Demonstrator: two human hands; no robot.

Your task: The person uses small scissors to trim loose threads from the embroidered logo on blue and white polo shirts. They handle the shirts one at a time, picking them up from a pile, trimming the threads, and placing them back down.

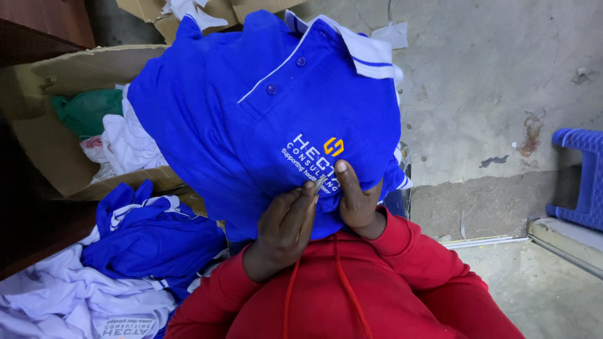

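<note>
Red hooded sleeves (377, 295) fill the bottom edge. The left hand (286, 226) pinches a small metal tool (320, 182) against the embroidered chest emblem of a royal-blue polo shirt (251, 119) at centre; the right hand (355, 201) grips the fabric. The stitching looks intact. More shirts (151, 238) are heaped at eight o'clock, with a cardboard box (44, 138) at ten.

shirt (251, 119) on lap | box (44, 144) left | stool (581, 179) right

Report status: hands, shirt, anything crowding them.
Left hand pinching a small metal tool at the embroidered logo. Right hand thumb pressing the blue polo shirt beside it. Cardboard box and shirt pile at left, apart from hands.
</note>
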